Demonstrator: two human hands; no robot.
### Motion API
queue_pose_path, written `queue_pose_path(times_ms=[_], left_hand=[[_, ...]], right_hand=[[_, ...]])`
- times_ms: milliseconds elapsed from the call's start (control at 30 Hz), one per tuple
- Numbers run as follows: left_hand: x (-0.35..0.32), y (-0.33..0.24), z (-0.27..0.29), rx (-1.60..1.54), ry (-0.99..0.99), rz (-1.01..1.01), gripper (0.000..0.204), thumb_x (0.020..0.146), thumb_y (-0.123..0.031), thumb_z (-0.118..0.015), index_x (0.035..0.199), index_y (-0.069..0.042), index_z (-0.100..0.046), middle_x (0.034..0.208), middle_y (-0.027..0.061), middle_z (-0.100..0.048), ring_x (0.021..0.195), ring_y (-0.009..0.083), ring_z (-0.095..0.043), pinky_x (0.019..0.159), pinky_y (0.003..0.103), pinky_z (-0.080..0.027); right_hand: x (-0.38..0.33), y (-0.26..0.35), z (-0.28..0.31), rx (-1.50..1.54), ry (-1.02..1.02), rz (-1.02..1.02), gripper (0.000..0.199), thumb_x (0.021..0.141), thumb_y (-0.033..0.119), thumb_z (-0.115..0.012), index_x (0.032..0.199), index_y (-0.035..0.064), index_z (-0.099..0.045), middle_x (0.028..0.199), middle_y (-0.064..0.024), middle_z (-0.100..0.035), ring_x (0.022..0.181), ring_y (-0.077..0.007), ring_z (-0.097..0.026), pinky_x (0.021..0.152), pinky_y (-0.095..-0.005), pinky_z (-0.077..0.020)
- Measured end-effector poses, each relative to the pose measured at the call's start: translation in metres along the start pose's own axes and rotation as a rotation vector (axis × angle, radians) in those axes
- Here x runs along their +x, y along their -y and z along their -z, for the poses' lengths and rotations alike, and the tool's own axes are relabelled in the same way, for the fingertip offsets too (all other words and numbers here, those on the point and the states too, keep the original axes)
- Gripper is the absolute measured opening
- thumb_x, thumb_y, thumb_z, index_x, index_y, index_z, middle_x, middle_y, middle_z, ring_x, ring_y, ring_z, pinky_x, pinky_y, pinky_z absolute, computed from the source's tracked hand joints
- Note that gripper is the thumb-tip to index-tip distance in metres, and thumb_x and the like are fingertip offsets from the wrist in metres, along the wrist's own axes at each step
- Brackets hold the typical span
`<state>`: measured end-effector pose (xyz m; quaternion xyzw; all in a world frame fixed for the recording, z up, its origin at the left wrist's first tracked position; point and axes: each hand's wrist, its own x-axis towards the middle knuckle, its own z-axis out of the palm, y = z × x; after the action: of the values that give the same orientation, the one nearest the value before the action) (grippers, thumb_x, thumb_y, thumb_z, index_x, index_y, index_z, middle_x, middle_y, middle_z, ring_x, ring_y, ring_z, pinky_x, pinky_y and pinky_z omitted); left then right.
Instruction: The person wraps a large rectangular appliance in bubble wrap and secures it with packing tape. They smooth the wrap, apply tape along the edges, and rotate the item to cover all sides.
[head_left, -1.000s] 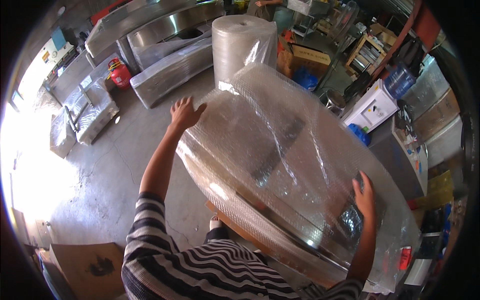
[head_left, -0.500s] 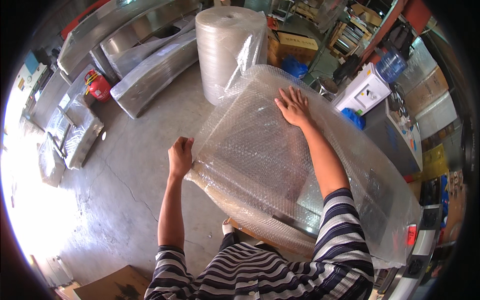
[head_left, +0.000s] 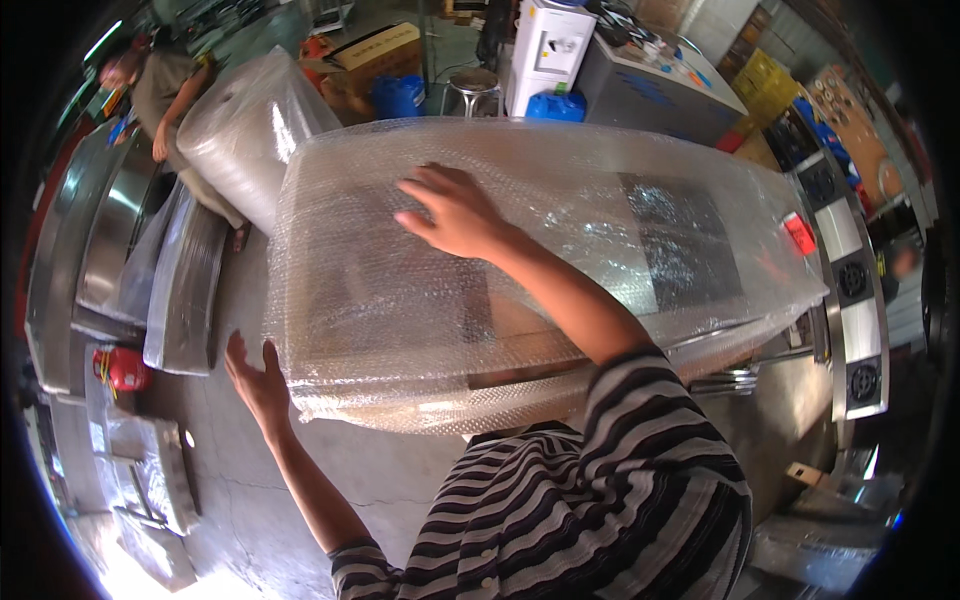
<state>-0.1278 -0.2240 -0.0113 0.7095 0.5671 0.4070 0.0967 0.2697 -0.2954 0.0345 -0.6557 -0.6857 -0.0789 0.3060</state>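
Flat atop the bubble-wrapped panel [head_left: 560, 250], right hand [head_left: 455, 212], fingers spread; left hand [head_left: 258, 378] open-fingered against its lower edge.

Glossy clear bubble wrap [head_left: 600, 220]

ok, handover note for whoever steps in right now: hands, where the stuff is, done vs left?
Left hand: open, palm at the near left end of the bubble-wrapped panel.
Right hand: open, flat on top of the wrap.
Panel lies across the view, wrap covering all that shows.
Bubble wrap roll stands behind its left end.
Done: wrap on. Left: near edge hangs loose; no fastening visible.
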Motion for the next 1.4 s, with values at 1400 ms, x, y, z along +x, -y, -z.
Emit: queue_pose_path(times_ms=[1400], left_hand=[[0.021,-0.025,-0.079,0.332,0.549,-0.535,0.079,0.101,-0.067,-0.045,0.163,-0.020,-0.032,0.167,0.0241,-0.025,0.155,0.0443,-0.022,0.125,0.052,-0.019]], right_hand=[[-0.360,-0.056,0.177,-0.422,0.310,-0.351,0.067,0.105,0.052,-0.048,0.159,0.0146,-0.038,0.166,-0.0156,-0.031,0.156,-0.0372,-0.022,0.127,-0.0532,-0.0161]])
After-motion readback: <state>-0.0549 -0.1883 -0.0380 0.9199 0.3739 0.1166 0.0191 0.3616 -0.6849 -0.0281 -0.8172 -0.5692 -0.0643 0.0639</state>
